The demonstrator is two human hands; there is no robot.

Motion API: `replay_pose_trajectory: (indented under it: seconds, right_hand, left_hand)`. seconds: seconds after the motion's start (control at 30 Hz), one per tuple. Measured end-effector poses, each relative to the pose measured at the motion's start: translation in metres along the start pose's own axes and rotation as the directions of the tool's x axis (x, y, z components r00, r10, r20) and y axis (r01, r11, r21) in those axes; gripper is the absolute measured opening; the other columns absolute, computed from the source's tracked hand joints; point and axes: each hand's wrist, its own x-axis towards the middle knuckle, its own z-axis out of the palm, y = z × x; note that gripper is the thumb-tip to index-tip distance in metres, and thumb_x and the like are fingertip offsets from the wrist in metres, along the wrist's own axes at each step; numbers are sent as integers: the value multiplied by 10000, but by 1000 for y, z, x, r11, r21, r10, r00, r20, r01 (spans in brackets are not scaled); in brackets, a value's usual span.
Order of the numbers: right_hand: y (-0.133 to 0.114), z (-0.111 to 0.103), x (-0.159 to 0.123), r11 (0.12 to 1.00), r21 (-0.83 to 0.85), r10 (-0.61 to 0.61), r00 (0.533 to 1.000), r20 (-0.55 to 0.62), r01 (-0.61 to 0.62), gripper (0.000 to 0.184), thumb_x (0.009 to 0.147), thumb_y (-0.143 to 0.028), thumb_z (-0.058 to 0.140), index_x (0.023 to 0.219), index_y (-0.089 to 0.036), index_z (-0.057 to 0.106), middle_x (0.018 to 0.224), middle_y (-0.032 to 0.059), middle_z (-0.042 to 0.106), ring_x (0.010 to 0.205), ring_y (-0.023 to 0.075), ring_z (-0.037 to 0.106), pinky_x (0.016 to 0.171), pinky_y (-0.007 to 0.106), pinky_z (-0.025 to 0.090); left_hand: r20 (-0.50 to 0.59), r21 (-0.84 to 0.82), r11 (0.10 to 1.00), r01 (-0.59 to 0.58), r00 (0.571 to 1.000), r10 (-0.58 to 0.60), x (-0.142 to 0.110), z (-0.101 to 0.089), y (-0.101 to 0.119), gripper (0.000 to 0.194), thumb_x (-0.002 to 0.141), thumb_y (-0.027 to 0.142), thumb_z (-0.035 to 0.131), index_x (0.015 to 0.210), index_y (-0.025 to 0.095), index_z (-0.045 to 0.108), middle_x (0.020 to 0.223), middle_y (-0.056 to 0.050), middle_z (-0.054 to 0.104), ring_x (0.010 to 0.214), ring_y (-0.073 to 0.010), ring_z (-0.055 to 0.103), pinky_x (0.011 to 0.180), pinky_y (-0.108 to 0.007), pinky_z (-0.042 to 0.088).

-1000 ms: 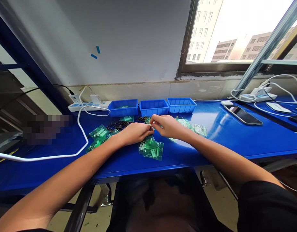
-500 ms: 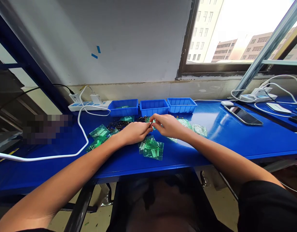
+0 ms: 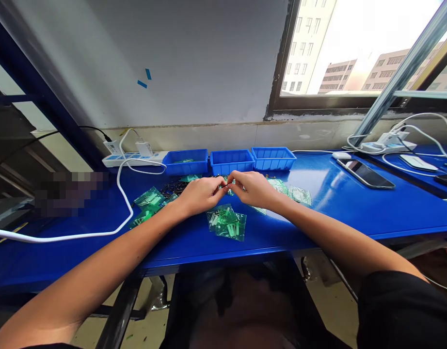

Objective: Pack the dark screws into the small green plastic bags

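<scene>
Green packets (image 3: 229, 222) on bench, one in left blue bin (image 3: 185, 161)

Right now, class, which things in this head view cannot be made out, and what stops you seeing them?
- What the left hand and right hand pinch: too small, covered by fingertips.
- The pile of dark parts: partly behind the left hand, too small to identify.
- What the green bags contain: too small to identify.
- The patch at the left: pixelated.
- The white cable: cut off by the left edge.
</scene>
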Motion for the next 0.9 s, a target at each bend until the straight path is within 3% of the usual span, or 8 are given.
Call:
replay_pose_trajectory:
  seconds: [0.3, 0.9]
  right_hand:
    - [1, 2, 1, 1000, 14, 19, 1000, -16, -18, 197, 872, -258, 467, 935, -180, 636, 708, 18, 640, 662, 130, 545, 572, 221, 269]
    - [-2, 1, 2, 998, -22, 53, 998, -32, -54, 244, 888, -265, 451, 856, -161, 670, 736, 41, 661, 651, 120, 533, 560, 233, 241]
  left_hand:
    - [10, 21, 1000, -11, 1000, 11, 1, 2, -1, 292, 895, 383, 354, 829, 187, 559, 770, -37, 669, 668, -191, 607, 543, -259, 340]
    - [0, 81, 996, 25, 1000, -25, 1, 0, 0, 314, 904, 376, 320, 817, 192, 559, 788, -44, 673, 718, -196, 620, 551, -252, 351]
